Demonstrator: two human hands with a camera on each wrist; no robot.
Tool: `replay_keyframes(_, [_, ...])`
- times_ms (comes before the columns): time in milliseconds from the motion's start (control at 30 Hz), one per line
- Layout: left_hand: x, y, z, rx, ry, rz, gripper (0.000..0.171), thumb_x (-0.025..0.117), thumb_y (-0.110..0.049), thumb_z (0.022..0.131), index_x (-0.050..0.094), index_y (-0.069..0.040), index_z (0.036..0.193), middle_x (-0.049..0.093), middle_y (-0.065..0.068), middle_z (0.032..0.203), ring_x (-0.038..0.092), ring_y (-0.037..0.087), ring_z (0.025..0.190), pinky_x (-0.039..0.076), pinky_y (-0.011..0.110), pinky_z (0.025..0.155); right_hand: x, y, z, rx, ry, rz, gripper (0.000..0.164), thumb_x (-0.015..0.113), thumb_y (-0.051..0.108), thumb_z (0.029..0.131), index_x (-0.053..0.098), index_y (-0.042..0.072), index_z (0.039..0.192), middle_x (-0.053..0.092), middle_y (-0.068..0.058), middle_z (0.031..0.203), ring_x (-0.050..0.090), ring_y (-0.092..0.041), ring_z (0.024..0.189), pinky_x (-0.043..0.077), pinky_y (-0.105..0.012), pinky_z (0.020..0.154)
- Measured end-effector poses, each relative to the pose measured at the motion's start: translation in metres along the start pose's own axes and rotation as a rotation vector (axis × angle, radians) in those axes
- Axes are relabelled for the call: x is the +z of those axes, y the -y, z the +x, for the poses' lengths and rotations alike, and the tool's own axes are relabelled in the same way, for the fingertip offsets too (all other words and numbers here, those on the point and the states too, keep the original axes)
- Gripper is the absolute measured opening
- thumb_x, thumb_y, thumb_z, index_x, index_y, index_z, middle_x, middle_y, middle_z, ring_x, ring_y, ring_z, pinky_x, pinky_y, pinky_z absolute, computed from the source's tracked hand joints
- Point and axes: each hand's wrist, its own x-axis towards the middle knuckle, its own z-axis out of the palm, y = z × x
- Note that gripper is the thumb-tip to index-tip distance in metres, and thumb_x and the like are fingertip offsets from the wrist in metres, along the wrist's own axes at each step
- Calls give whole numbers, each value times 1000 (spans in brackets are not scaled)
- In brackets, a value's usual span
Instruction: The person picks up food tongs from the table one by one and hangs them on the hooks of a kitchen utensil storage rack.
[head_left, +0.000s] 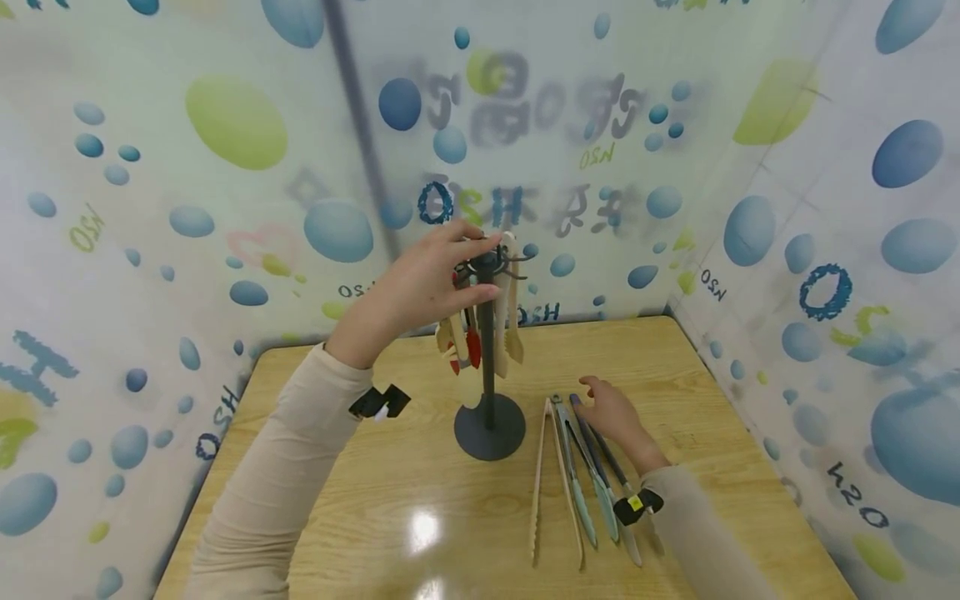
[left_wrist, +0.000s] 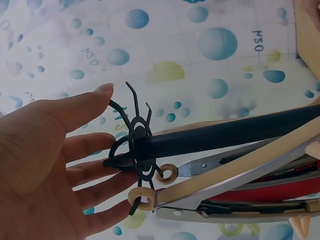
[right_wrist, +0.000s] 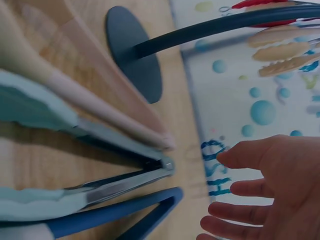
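Note:
My left hand (head_left: pixel 427 279) is at the top of a dark utensil stand (head_left: pixel 488 358), its thumb and fairly straight fingers spread on either side of the hooks (left_wrist: pixel 142 145). The thumb tip is right at one curved hook, and the fingertips are at the hooks across from it. Tongs with beige arms (left_wrist: pixel 240 167) and tongs with red parts (left_wrist: pixel 260 192) hang from the hooks by rings or ends. Over the table, my right hand (head_left: pixel 618 421) is held with loose, spread fingers, just beside the hinge end of blue tongs (right_wrist: pixel 120 215), holding nothing.
Beige-pink tongs (right_wrist: pixel 100 100) and mint-tipped tongs (right_wrist: pixel 45 105) lie beside the blue ones on the wooden table (head_left: pixel 375 483), right of the stand's round base (head_left: pixel 480 442). A patterned curtain (head_left: pixel 247 217) surrounds the table's back and sides.

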Motion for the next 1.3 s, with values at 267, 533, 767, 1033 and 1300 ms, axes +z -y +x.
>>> replay_keyframes(267, [3,0,2,3,-20,9,68,65,-44,93,39,-23,153,47,7,144,53,18,69,47,32,71,19,-20,3,86,36,-93,50,68,19,91,55,-4,133,68,-23,114,66,-29,86,55,-48,76])
replay_keyframes(533, [5,1,2,13,-77,10,69,69,-44,89,45,-22,149,52,6,137,55,17,70,46,32,68,30,-32,8,85,58,-93,49,67,19,90,56,-3,132,68,-11,90,55,-18,69,47,-35,60])
replay_keyframes(767, [5,0,3,16,-95,3,68,70,-44,87,47,-22,148,54,6,134,55,17,71,46,32,68,34,-31,10,90,42,-88,49,69,19,86,59,-2,129,70,-18,106,60,-24,78,50,-40,66])
replay_keyframes(1033, [5,1,6,11,-114,16,69,74,-42,84,51,-21,145,58,6,130,57,20,83,45,33,69,40,-31,12,90,25,-112,49,71,21,86,61,-3,127,72,-19,108,66,-26,83,54,-42,69])
replay_keyframes(1300, [4,3,6,4,-117,14,63,73,-36,87,52,-21,144,60,6,126,58,20,86,47,32,69,36,-31,8,114,-29,-73,51,72,19,83,61,-1,129,73,-15,94,54,-17,63,43,-29,53])
